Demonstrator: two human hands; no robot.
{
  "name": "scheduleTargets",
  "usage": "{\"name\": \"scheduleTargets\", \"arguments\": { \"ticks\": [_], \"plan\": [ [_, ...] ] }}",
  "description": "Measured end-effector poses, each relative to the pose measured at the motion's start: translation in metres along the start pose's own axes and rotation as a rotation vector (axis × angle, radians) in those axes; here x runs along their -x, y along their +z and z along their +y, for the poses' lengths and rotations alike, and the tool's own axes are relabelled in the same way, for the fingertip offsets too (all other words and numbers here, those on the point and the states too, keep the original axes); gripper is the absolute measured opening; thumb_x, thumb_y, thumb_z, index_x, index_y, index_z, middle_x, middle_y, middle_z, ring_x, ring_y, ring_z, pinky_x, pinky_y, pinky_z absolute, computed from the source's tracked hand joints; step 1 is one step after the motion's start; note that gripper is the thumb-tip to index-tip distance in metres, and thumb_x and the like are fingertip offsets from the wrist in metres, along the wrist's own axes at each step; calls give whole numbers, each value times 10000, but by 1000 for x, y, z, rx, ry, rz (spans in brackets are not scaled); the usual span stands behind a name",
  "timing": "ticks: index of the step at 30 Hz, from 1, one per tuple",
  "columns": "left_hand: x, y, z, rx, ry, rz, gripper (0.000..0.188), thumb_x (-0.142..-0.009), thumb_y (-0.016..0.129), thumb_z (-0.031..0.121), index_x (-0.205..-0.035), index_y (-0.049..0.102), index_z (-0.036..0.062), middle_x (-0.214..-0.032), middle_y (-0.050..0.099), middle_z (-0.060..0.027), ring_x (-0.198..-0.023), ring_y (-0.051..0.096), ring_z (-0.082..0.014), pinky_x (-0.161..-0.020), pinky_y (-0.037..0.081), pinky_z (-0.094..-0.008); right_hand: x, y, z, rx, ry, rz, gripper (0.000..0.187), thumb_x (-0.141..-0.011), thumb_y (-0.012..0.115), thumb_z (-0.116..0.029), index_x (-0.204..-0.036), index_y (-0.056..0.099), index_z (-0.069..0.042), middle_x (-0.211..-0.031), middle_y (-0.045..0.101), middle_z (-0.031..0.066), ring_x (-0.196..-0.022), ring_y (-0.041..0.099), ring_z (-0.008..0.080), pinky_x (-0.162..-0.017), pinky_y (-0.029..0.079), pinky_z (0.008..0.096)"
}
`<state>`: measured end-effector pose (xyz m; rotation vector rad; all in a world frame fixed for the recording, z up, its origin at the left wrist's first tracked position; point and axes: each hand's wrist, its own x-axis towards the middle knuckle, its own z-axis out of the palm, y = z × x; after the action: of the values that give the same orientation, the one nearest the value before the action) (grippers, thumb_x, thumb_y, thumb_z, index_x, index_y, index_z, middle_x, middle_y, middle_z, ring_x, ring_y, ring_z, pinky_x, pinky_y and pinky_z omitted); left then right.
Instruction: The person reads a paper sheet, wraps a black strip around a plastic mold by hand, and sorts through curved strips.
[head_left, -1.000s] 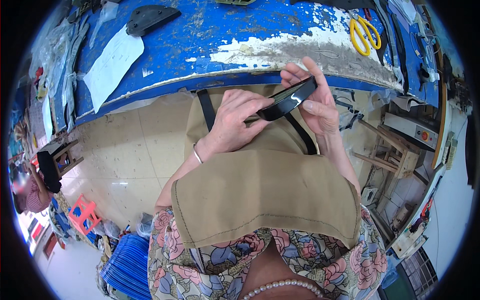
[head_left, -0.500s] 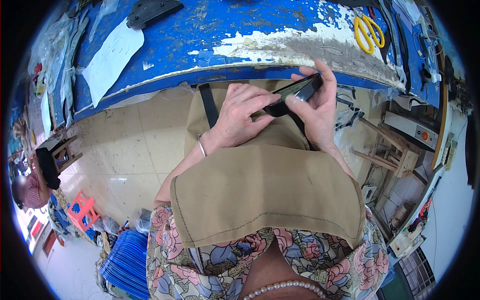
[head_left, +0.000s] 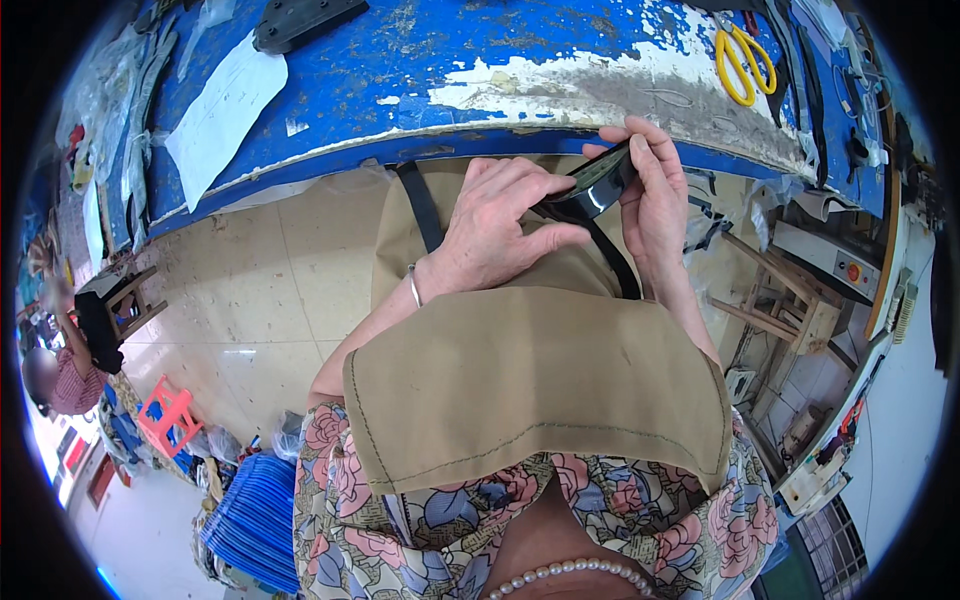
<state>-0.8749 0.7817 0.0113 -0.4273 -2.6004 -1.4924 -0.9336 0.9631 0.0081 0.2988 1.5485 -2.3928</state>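
A black, phone-like flat thing with a glossy edge and a dark greenish face is tilted up above my lap. My right hand grips its right end, thumb near the top corner and fingers behind. At its left end is my left hand, index fingertip at the greenish face and thumb stretched out apart from it. Its other fingers are partly hidden. Beneath both hands a tan apron with black straps covers my front.
Ahead runs a worn blue table bearing yellow-handled scissors, a white paper sheet and a black plate-like part. A wooden stool stands at right. A red stool and another person are at left.
My left thumb has moved away from the black thing. My right thumb has shifted up from its glossy edge to its top corner. The thing has stayed nearly in place.
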Motion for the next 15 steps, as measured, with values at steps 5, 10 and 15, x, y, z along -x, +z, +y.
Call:
{"name": "scheduleTargets", "arguments": {
  "ticks": [5, 10, 15],
  "plan": [
    [-1, 8, 0, -18, 126, 111, 387, -640, 826, 192, -961, 662, 52, -806, 632, -59, -747, 597, -218, -720, 434, -340, 0, 0, 0, 4, 15, -19, 214, -963, 490, -134, -1152, 517, -37, -1033, 634, 124, -921, 653, 213, -749, 545, 302],
    [-6, -17, 14, 2, 263, 147, 411, -625, 824, 257, -927, 655, 35, -741, 603, -76, -704, 599, -223, -681, 447, -330, 5, 11, -13, -15, -5, -156, 273, -974, 470, -152, -1210, 483, -14, -1136, 604, 156, -1002, 627, 235, -834, 513, 332],
    [-19, -80, 27, -363, 354, 215, 413, -645, 766, 285, -980, 652, 71, -799, 589, -26, -710, 557, -186, -673, 393, -323, -2, 18, -25, 70, -147, -215, 278, -973, 476, -158, -1201, 501, -1, -1192, 579, 157, -1016, 621, 237, -840, 509, 323]
  ]
}}
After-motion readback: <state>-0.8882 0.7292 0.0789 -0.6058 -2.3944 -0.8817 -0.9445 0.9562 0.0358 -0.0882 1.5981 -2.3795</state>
